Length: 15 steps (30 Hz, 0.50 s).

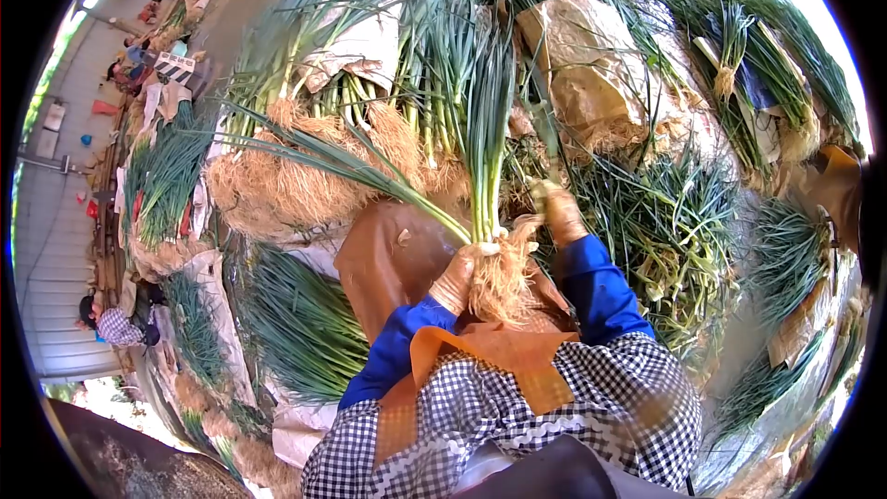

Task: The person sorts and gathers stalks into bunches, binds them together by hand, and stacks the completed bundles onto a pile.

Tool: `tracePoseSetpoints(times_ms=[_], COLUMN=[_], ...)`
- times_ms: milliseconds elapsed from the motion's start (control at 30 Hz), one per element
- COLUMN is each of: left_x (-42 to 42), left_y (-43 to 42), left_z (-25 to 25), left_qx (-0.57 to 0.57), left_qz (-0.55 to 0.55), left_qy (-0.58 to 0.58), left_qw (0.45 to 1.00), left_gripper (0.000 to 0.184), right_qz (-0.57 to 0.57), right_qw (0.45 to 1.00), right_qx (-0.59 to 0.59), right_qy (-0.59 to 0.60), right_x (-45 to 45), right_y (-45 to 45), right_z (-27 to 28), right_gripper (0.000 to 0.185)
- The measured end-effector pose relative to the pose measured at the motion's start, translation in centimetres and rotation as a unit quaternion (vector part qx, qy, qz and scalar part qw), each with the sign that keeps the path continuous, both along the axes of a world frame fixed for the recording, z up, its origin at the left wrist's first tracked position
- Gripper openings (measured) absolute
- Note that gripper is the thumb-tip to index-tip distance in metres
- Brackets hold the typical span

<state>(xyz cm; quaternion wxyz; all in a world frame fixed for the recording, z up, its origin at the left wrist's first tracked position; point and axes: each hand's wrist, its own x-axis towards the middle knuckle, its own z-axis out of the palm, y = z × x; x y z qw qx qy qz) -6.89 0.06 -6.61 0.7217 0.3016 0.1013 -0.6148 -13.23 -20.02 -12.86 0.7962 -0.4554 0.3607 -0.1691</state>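
A bunch of green onions (482, 176) stands roots down over my lap, its long leaves pointing away from me and one stalk leaning far left. My left hand (453, 279) is closed round the white stem bases, just above the tangle of pale roots (504, 286). To the right of the bunch, my right hand (560, 212) has its fingers curled together. Whatever it pinches is too blurred to name; thin pale strands lie near its fingertips. A brown apron (383, 249) covers my lap beneath the roots.
Rooted green onions (305, 171) are heaped ahead on the left, partly under a sack (346, 28). Another sack (587, 60) lies ahead right, above a pile of loose leaves (674, 231). More onions (300, 323) lie at my left. A person (120, 325) sits far left.
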Motion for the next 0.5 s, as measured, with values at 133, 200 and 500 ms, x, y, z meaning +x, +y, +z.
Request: tracePoseSetpoints(times_ms=[133,200,500], left_x=[1.4,4.0,8.0], left_y=[1.9,3.7,1.5], left_z=[8.5,9.5,5.1], left_qx=[-0.069,-0.065,0.018], left_qz=[0.033,0.042,0.114], left_qy=[-0.049,-0.191,-0.241], left_qw=[0.996,0.978,0.964], left_gripper=[0.039,0.033,0.041], right_qz=[0.221,0.405,0.243], right_qw=[0.598,0.63,0.868], right_qx=[-0.723,-0.604,-0.412], right_qy=[0.267,0.272,0.133], right_x=[-13.7,-18.2,8.5], right_y=[-9.2,-7.6,-4.4], right_z=[-8.2,-2.5,1.6], right_gripper=[0.035,0.038,0.04])
